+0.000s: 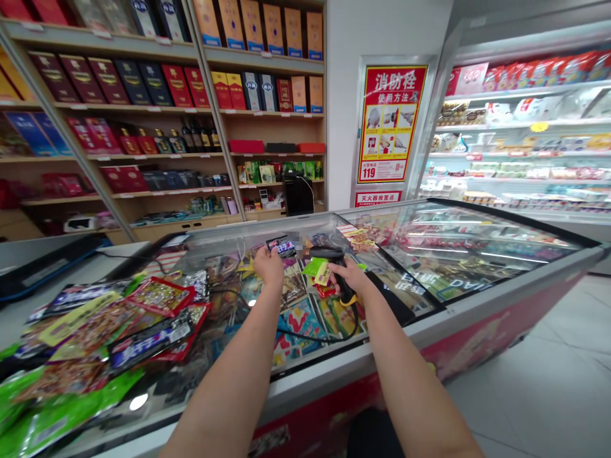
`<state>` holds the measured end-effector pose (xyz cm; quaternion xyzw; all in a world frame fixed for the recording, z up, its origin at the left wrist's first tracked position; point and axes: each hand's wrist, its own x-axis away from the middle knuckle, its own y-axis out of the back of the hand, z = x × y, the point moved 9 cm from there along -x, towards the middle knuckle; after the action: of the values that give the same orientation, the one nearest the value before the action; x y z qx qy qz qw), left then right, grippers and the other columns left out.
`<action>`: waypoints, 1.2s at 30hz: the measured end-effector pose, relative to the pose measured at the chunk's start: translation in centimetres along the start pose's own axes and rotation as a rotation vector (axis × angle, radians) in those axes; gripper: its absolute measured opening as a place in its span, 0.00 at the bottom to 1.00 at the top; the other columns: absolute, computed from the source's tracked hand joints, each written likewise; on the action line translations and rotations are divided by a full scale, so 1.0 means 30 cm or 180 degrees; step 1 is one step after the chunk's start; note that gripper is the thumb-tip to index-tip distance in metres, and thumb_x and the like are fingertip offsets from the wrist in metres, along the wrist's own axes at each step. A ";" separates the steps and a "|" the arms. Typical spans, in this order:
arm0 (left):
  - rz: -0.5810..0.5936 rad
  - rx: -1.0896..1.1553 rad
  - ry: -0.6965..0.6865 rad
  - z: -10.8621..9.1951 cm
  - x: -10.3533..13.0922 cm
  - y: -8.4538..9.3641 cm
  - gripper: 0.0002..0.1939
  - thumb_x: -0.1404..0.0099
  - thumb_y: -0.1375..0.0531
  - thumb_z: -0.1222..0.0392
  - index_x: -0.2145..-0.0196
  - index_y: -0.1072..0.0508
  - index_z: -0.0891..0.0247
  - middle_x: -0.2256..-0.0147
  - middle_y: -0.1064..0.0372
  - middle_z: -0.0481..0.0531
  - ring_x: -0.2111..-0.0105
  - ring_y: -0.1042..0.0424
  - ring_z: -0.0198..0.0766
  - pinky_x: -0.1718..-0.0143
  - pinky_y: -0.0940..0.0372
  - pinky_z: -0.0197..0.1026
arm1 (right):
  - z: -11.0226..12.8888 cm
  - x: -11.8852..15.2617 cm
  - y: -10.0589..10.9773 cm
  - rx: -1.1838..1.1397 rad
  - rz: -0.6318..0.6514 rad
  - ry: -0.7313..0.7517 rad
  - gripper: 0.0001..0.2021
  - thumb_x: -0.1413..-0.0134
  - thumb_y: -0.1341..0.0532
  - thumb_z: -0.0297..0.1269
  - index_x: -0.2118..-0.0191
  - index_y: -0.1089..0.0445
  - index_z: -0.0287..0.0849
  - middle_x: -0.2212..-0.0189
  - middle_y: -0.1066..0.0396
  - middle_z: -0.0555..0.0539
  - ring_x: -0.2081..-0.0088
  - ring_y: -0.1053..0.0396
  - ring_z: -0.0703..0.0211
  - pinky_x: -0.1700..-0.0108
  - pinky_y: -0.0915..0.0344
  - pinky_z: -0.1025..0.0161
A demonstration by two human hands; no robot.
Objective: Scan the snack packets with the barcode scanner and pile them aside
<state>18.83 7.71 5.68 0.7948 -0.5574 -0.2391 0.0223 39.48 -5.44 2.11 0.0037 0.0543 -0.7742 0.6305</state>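
Observation:
My left hand (270, 264) is closed on the edge of a small dark blue-and-black snack packet (285, 247), held over the glass lid of a chest freezer. My right hand (352, 278) wraps round the grip of a black barcode scanner (326, 253) with yellow on its handle. The scanner's head points left, towards the packet. A green snack packet (316, 270) shows right beside the scanner; whether my right fingers touch it I cannot tell. From the scanner a black cable (310, 340) loops across the glass.
A heap of snack packets (128, 318) covers the freezer's left end. More packets (361, 239) lie at the back of the lid. The chest freezer (482, 312) runs off to the right. Boxed-goods shelves (157, 108) stand behind, with a lit display fridge (520, 152) at the right.

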 end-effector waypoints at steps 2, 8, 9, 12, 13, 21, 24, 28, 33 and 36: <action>-0.0012 0.0016 0.0021 -0.003 0.002 0.003 0.11 0.39 0.44 0.62 0.61 0.25 0.67 0.65 0.24 0.57 0.63 0.26 0.43 0.60 0.34 0.40 | -0.004 0.001 -0.003 0.0035 0.0028 -0.0006 0.19 0.59 0.32 0.51 0.78 0.36 0.41 0.86 0.35 0.53 0.87 0.38 0.64 0.84 0.35 0.65; 0.0042 0.0042 0.0029 -0.003 0.005 -0.001 0.12 0.39 0.45 0.62 0.60 0.25 0.67 0.63 0.24 0.57 0.62 0.25 0.43 0.59 0.34 0.40 | -0.015 -0.007 -0.007 0.0033 0.0103 -0.0021 0.19 0.58 0.33 0.50 0.78 0.36 0.41 0.87 0.35 0.53 0.88 0.37 0.64 0.83 0.35 0.67; 0.0050 0.0049 0.0029 0.000 0.004 -0.004 0.12 0.39 0.45 0.62 0.60 0.25 0.67 0.63 0.24 0.57 0.62 0.25 0.43 0.59 0.34 0.40 | -0.015 -0.008 -0.006 0.0037 0.0102 -0.0025 0.18 0.58 0.33 0.50 0.78 0.36 0.40 0.87 0.35 0.53 0.88 0.37 0.64 0.83 0.35 0.66; 0.0035 0.0050 0.0038 0.010 0.002 -0.009 0.12 0.39 0.44 0.61 0.60 0.25 0.67 0.63 0.24 0.58 0.62 0.25 0.43 0.58 0.35 0.41 | -0.017 -0.010 -0.003 0.0059 0.0073 -0.0046 0.19 0.56 0.34 0.51 0.79 0.36 0.40 0.88 0.35 0.52 0.88 0.37 0.64 0.83 0.35 0.66; 0.0015 0.0054 0.0050 0.013 0.003 -0.009 0.12 0.39 0.44 0.61 0.60 0.25 0.67 0.63 0.24 0.58 0.62 0.25 0.44 0.58 0.35 0.41 | -0.018 -0.009 -0.001 0.0051 0.0056 -0.0047 0.19 0.56 0.34 0.51 0.80 0.36 0.40 0.88 0.36 0.52 0.87 0.37 0.64 0.83 0.35 0.66; -0.0038 0.0436 0.0268 0.034 0.019 0.019 0.08 0.41 0.42 0.67 0.63 0.25 0.67 0.66 0.24 0.56 0.65 0.25 0.41 0.61 0.34 0.38 | 0.009 -0.010 -0.004 -0.0295 -0.0160 0.0225 0.22 0.61 0.31 0.52 0.67 0.35 0.41 0.84 0.33 0.54 0.87 0.37 0.64 0.84 0.36 0.67; -0.0188 0.0524 0.0326 0.052 -0.017 0.100 0.10 0.42 0.41 0.69 0.62 0.25 0.67 0.66 0.24 0.56 0.65 0.24 0.40 0.61 0.34 0.37 | 0.026 -0.020 -0.061 -0.0311 -0.0077 0.0233 0.21 0.60 0.32 0.52 0.67 0.35 0.42 0.84 0.33 0.55 0.86 0.36 0.64 0.84 0.36 0.66; -0.0488 0.0202 0.0311 0.099 -0.112 0.310 0.12 0.43 0.40 0.67 0.60 0.25 0.67 0.65 0.24 0.57 0.63 0.24 0.42 0.58 0.33 0.40 | 0.046 -0.041 -0.215 -0.0336 0.0184 0.0166 0.20 0.60 0.32 0.51 0.67 0.35 0.43 0.84 0.34 0.56 0.86 0.37 0.65 0.83 0.35 0.66; -0.0836 -0.0466 0.0272 0.178 -0.214 0.630 0.13 0.41 0.41 0.65 0.58 0.26 0.67 0.62 0.24 0.59 0.58 0.25 0.46 0.53 0.34 0.44 | 0.042 -0.076 -0.501 -0.0488 0.0652 0.0093 0.21 0.63 0.32 0.52 0.70 0.38 0.43 0.85 0.34 0.56 0.87 0.38 0.65 0.83 0.35 0.66; -0.1021 -0.0669 0.0251 0.218 -0.250 0.797 0.14 0.40 0.42 0.65 0.55 0.27 0.67 0.59 0.25 0.60 0.56 0.26 0.46 0.52 0.35 0.45 | 0.024 -0.093 -0.659 -0.0476 0.0882 0.0078 0.21 0.63 0.33 0.52 0.71 0.38 0.43 0.85 0.35 0.56 0.87 0.38 0.65 0.84 0.37 0.66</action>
<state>-6.72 6.94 9.76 0.8755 -0.3943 -0.2651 0.0886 20.79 1.16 4.59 -0.0264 0.1183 -0.6735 0.7291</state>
